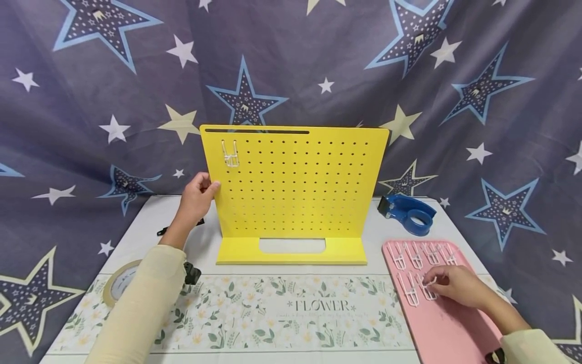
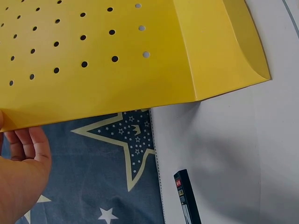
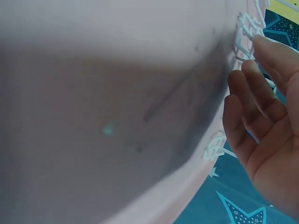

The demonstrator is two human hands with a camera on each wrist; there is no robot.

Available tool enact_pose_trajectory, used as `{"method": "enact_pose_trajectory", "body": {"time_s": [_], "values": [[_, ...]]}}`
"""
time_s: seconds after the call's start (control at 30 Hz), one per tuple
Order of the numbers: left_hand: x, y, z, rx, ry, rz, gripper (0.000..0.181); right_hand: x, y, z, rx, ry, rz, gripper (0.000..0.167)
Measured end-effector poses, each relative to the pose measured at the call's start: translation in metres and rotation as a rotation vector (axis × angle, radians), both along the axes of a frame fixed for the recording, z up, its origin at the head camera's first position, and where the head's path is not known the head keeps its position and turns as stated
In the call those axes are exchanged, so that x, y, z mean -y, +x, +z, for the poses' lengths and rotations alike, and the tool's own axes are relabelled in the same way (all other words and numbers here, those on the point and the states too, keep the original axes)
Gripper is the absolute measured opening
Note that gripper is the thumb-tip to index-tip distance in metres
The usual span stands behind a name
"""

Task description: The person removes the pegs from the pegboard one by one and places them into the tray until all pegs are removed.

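A yellow pegboard [image 1: 295,184] stands upright on its base, with one white wire hook [image 1: 231,161] hung near its upper left corner. My left hand [image 1: 195,199] grips the board's left edge, thumb in front and fingers behind. At the right, a pink tray [image 1: 443,336] bears several white wire hooks in two rows. My right hand [image 1: 458,287] is over the lower row and pinches a wire hook [image 1: 426,291] between thumb and finger. The right wrist view shows the thumb [image 3: 271,53] against white wire [image 3: 244,35]; the index fingertip is hidden.
A blue tape dispenser [image 1: 411,215] stands behind the tray. To the left lie a roll of tape [image 1: 110,293], partly behind my left sleeve, and a small black object [image 2: 187,196]. A flowered runner [image 1: 254,316] crosses the white table before a star-patterned curtain [image 1: 291,30].
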State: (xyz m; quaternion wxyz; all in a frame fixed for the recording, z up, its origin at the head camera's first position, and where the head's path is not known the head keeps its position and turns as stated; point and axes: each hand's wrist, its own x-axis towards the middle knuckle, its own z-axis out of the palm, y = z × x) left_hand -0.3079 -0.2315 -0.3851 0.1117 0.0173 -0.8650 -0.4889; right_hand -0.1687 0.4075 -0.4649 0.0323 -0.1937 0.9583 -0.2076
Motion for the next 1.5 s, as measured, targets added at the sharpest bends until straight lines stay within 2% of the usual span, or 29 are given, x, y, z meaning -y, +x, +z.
{"method": "enact_pose_trajectory", "body": {"time_s": [0.1,0.3,0.47,0.67,0.87,1.0,1.2,1.33,1.5], "values": [[0.000,0.000,0.000,0.002,0.003,0.003,0.033,-0.002,-0.002,0.004,-0.008,-0.006,0.018,0.016],[0.000,0.000,0.000,0.004,0.005,0.003,0.032,-0.005,-0.006,0.019,-0.102,0.038,-0.009,0.017],[0.000,0.000,0.001,0.015,0.007,0.000,0.033,-0.004,-0.011,0.041,-0.171,0.101,-0.036,0.013],[0.000,-0.001,0.000,0.020,0.011,0.000,0.033,0.005,-0.021,0.068,-0.182,0.100,-0.040,0.015],[-0.001,0.000,0.000,0.009,0.008,-0.013,0.032,0.020,-0.030,0.090,-0.264,0.090,0.022,0.017],[0.000,0.001,0.001,0.010,0.005,-0.005,0.032,0.035,-0.037,0.104,-0.288,0.078,0.049,0.017],[0.001,0.000,0.002,0.012,0.012,-0.006,0.032,0.068,-0.051,0.123,-0.289,0.075,0.043,0.016],[0.001,-0.001,0.001,0.013,0.012,-0.011,0.033,0.096,-0.062,0.130,-0.299,0.052,0.058,0.016],[0.000,-0.001,0.001,0.018,0.013,-0.005,0.032,0.135,-0.076,0.135,-0.359,0.017,0.107,0.014]]}}
